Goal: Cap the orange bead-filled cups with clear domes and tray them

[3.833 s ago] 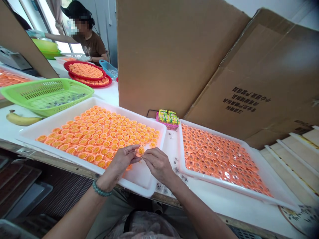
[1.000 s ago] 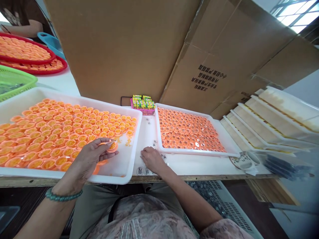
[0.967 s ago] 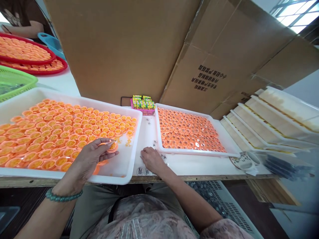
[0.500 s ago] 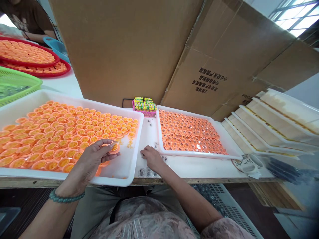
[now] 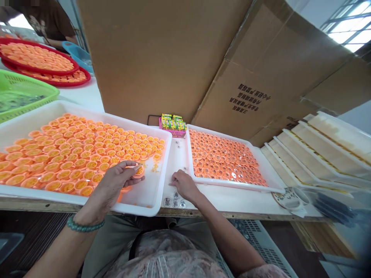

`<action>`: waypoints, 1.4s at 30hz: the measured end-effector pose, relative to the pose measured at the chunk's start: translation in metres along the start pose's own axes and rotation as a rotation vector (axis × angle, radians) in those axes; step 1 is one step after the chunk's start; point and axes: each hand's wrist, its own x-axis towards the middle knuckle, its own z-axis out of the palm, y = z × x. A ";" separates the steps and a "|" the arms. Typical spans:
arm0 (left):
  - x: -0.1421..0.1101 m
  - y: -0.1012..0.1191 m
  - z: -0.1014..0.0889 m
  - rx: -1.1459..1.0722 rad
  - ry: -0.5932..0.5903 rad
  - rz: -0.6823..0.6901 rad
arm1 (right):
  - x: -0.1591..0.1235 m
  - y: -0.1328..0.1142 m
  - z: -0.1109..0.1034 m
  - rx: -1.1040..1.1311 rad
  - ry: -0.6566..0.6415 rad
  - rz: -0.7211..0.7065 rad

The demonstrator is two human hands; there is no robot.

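Note:
My left hand [image 5: 114, 183], with a green bead bracelet at the wrist, pinches a small orange cup [image 5: 140, 171] with yellow bits inside. It is over the near right part of a white tray [image 5: 146, 195] full of similar orange cups [image 5: 87, 154]. My right hand [image 5: 184, 186] is closed at the fingertips, low over the white table strip between two trays. Whatever its fingers hold is hidden or too small to name. Just in front of it lie several small clear discs with dark printed pictures [image 5: 167, 202].
A second white tray [image 5: 275, 185] holds orange cups with dark pictures. Behind stand a pink basket of yellow-green packets [image 5: 175, 133] and tall cardboard [image 5: 174, 58]. Stacked white trays [image 5: 304, 154] are right; a green basket [image 5: 43, 102] and red trays [image 5: 84, 79] left. A co-worker [image 5: 52, 21] is beyond.
Earlier both hands met at an orange cup; my right hand has since gone to the table strip, while my left still holds a cup. The view has swung right, then slightly back left.

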 end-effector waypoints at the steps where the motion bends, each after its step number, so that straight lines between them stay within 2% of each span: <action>1: 0.000 0.000 0.000 -0.003 0.004 0.006 | -0.003 -0.001 -0.006 0.060 0.050 -0.025; 4: 0.000 -0.001 0.000 -0.011 0.007 0.004 | -0.006 -0.010 -0.025 0.333 0.218 -0.064; 6: 0.000 -0.001 0.001 -0.014 0.004 -0.003 | -0.004 -0.021 -0.036 0.528 0.253 -0.041; 10: -0.003 0.001 0.002 -0.025 -0.022 0.000 | 0.006 -0.047 -0.044 0.936 0.148 -0.024; 13: -0.004 0.001 0.003 -0.045 -0.035 0.020 | 0.014 -0.062 -0.042 1.113 0.068 -0.020; 18: 0.000 -0.001 0.001 -0.064 -0.035 0.032 | 0.021 -0.076 -0.036 1.228 0.078 -0.030; 24: 0.000 -0.001 0.000 -0.114 -0.041 0.047 | 0.031 -0.091 -0.025 1.214 0.054 -0.082; 29: 0.000 -0.002 -0.001 -0.152 -0.056 0.076 | 0.034 -0.094 -0.020 0.979 0.153 -0.101; 31: 0.000 -0.002 -0.002 -0.158 -0.055 0.078 | 0.034 -0.092 -0.020 0.940 0.151 -0.083; 38: -0.001 0.000 0.000 -0.147 -0.021 0.071 | 0.035 -0.090 -0.021 1.237 0.086 0.006; 42: -0.001 -0.001 0.000 -0.129 -0.011 0.075 | 0.034 -0.092 -0.022 1.318 0.076 -0.014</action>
